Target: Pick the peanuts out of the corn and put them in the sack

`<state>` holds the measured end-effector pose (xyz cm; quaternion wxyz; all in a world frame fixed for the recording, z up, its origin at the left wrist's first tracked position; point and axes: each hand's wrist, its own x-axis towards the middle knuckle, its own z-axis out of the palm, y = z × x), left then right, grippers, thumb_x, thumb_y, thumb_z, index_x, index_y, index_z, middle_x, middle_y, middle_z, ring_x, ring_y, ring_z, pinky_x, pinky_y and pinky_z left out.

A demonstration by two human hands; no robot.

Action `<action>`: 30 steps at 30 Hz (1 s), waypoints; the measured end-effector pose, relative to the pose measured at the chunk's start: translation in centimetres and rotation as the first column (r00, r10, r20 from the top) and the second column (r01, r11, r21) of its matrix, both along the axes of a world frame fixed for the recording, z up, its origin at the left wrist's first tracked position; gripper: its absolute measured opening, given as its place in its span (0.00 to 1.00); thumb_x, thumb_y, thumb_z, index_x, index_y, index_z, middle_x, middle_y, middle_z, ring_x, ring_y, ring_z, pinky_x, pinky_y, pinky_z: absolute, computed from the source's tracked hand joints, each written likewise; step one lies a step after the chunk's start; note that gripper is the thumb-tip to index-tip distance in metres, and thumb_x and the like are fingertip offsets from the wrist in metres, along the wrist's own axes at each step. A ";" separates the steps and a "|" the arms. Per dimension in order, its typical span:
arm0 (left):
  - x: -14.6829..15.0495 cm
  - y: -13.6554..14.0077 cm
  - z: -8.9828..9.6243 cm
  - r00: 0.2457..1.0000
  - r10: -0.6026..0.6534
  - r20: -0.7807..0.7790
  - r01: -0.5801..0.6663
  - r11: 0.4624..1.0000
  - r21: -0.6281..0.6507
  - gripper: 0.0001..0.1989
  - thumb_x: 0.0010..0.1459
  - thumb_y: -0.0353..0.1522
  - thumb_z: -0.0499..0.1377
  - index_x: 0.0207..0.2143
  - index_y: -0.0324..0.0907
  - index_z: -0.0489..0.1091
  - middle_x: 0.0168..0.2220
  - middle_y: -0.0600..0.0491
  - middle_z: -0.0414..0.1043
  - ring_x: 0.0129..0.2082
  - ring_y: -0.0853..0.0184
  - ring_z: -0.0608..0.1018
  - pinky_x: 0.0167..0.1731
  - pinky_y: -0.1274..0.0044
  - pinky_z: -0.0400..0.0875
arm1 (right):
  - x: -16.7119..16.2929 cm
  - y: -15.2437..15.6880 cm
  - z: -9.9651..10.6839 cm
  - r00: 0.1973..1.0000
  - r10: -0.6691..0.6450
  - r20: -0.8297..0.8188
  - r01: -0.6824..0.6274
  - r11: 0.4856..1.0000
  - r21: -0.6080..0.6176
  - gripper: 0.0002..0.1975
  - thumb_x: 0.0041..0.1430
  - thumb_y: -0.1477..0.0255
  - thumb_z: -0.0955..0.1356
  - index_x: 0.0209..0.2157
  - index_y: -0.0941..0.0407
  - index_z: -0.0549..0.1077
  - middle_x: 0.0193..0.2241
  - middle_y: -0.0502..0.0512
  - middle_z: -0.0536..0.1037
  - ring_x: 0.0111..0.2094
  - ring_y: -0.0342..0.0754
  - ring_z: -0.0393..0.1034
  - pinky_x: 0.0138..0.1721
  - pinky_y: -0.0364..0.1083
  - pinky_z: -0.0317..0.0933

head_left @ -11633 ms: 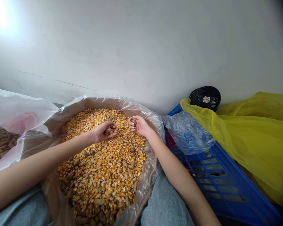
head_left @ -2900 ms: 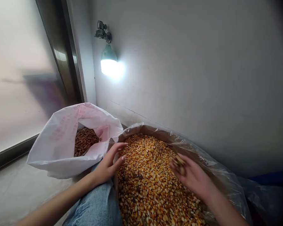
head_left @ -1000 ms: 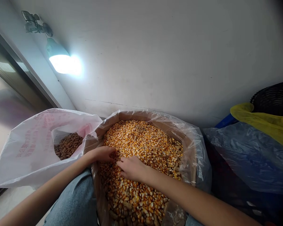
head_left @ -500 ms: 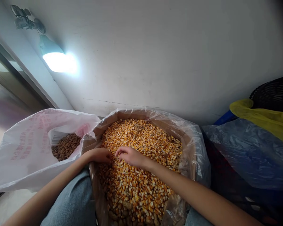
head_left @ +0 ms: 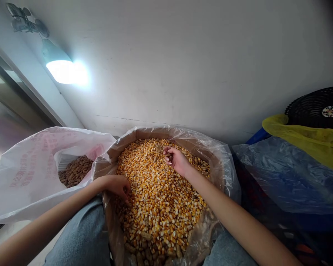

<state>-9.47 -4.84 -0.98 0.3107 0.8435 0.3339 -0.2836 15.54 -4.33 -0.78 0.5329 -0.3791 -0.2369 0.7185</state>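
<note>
Drawing away from the left hand (head_left: 117, 184) since half a second ago, the right hand (head_left: 178, 161) is now showing higher and farther right, toward the far edge of the brown container (head_left: 127, 140). Its fingers are curling inward, closing on a few dark nuts (head_left: 170, 157); from where I'm standing I cannot tell whether its knuckles are touching the corn (head_left: 155, 199) behind. At the container's left edge, the left hand is bending downward, thumb and fingertips meeting the kernels; I cannot tell whether they are gripping anything.

Around both hands the corn is filling the container, with unshelled peanuts (head_left: 144, 255) gathering along the near edge and more lying toward the right edge. Clear liner (head_left: 233, 186) is draping over the rim, and denim knees (head_left: 80, 236) are flanking the near end. Just beside the left edge, a white bag (head_left: 30, 177) is gaping around brown nuts (head_left: 74, 171). Beyond the right edge, yellow mesh (head_left: 310, 138) is hanging below a black fan (head_left: 316, 105). Up on the left, a lamp (head_left: 54, 53) is glowing.
</note>
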 end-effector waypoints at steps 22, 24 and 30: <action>4.3 2.6 2.7 0.143 0.968 0.207 -0.017 0.212 -0.977 0.10 0.46 0.34 0.48 0.17 0.39 0.53 0.16 0.58 0.48 0.13 0.76 0.54 0.08 0.84 0.48 | 1.2 0.9 0.6 0.953 -0.287 -0.098 0.269 0.949 -0.164 0.08 0.56 0.70 0.58 0.33 0.58 0.63 0.29 0.56 0.71 0.31 0.45 0.69 0.30 0.44 0.66; 6.0 4.0 2.8 -0.005 0.982 0.191 -0.057 0.190 -0.980 0.10 0.48 0.33 0.48 0.18 0.40 0.52 0.16 0.60 0.45 0.12 0.78 0.51 0.08 0.85 0.43 | 1.8 1.0 0.7 0.959 -0.283 -0.030 0.275 0.948 -0.158 0.05 0.54 0.73 0.59 0.31 0.58 0.64 0.28 0.56 0.71 0.30 0.43 0.68 0.31 0.43 0.66; 10.5 8.4 2.1 0.381 0.689 0.616 -0.647 0.675 -0.355 0.07 0.51 0.33 0.48 0.31 0.41 0.62 0.16 0.58 0.55 0.14 0.75 0.60 0.13 0.83 0.53 | 4.5 3.1 -0.2 0.908 -0.229 0.351 0.269 0.961 -0.068 0.07 0.53 0.77 0.57 0.26 0.57 0.63 0.20 0.50 0.66 0.21 0.38 0.62 0.21 0.38 0.60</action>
